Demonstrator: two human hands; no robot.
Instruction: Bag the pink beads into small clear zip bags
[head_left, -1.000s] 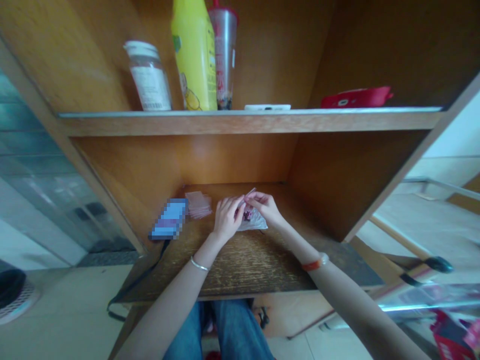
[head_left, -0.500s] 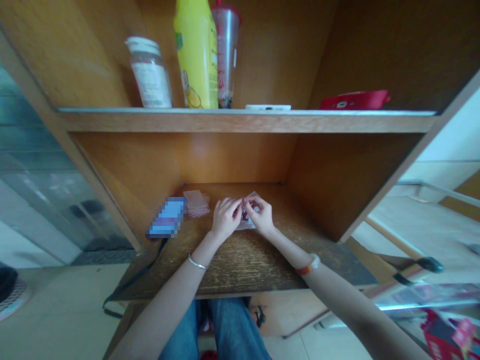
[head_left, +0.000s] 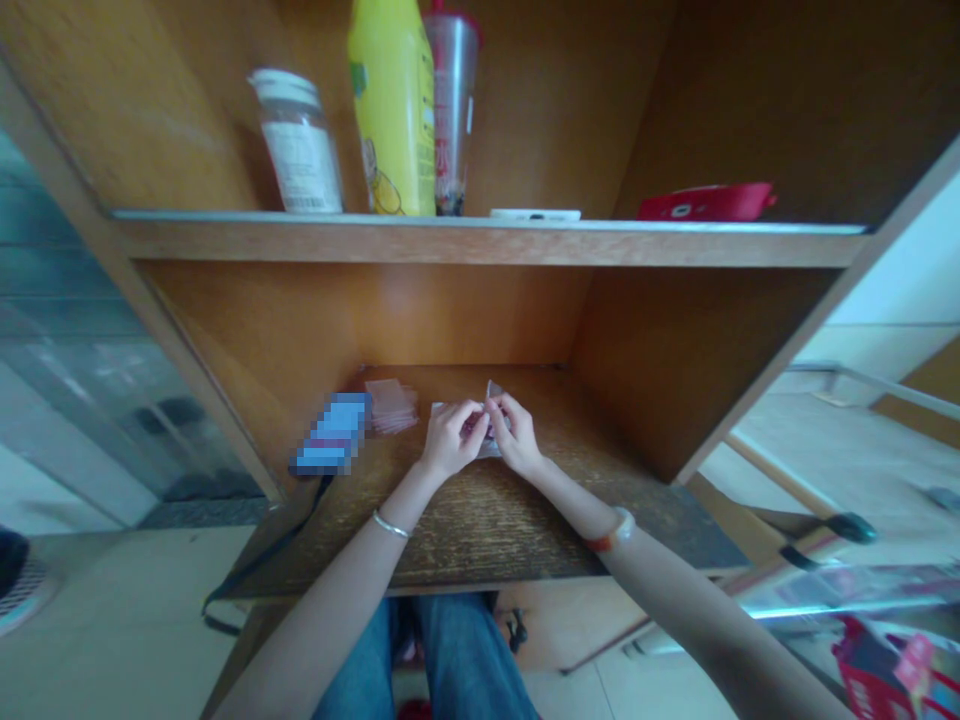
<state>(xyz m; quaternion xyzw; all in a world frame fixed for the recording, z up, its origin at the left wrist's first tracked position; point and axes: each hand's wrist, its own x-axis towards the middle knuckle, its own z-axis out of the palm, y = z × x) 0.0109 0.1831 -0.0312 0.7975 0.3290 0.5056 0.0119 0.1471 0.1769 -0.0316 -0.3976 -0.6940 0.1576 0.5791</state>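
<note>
My left hand (head_left: pixel 448 440) and my right hand (head_left: pixel 517 438) meet over the middle of the wooden desk, fingertips pinched close together. Between them is a small clear plastic bag (head_left: pixel 491 447) with dark reddish bits showing through. Both hands grip its upper part, and one corner sticks up behind my right fingers. My fingers hide most of the bag and its contents. Left of my left hand lies a fanned stack of small, flat, pinkish clear packets (head_left: pixel 391 408). A phone (head_left: pixel 333 432) with a blurred-out screen rests beside that stack, its dark strap hanging over the desk edge.
Above the desk (head_left: pixel 480 540), a shelf (head_left: pixel 480 243) holds a white-capped jar (head_left: pixel 300 150), a yellow bottle (head_left: pixel 394 120), a tumbler (head_left: pixel 454 110), a flat white object (head_left: pixel 535 215) and a red case (head_left: pixel 705 203). Wooden side panels flank the desk; a metal-and-wood frame (head_left: pixel 795 500) stands at right.
The bag has turned between my hands: its corner now points more upright, and a pale edge shows behind my left hand. My right hand has shifted slightly left.
</note>
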